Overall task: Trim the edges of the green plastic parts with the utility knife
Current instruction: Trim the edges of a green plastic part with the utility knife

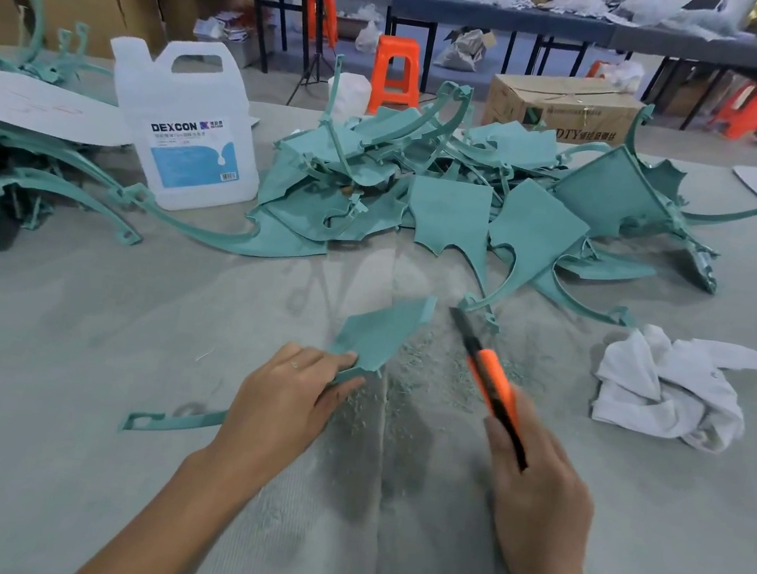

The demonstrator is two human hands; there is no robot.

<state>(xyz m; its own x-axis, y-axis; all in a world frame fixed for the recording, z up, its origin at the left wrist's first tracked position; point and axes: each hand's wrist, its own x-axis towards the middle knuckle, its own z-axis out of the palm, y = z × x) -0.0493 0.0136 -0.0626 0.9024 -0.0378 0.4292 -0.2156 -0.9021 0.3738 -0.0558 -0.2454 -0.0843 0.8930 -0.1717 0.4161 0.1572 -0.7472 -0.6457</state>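
My left hand (pixel 287 400) comes in from lower left, palm down, grip pinching the green plastic part (pixel 379 335) low over the tabletop (pixel 67 340). My right hand (pixel 537 494) comes in from lower right, grip wrapped round the utility knife (pixel 490 380), which is blurred, tip angled up-left, beside the part. Farther back: pile of green parts (pixel 453 190), white rag (pixel 663 390).

Blurred: utility knife (pixel 490 380) (blade unclear); green part (pixel 380 331) midsection hidden under left hand (pixel 288 395).
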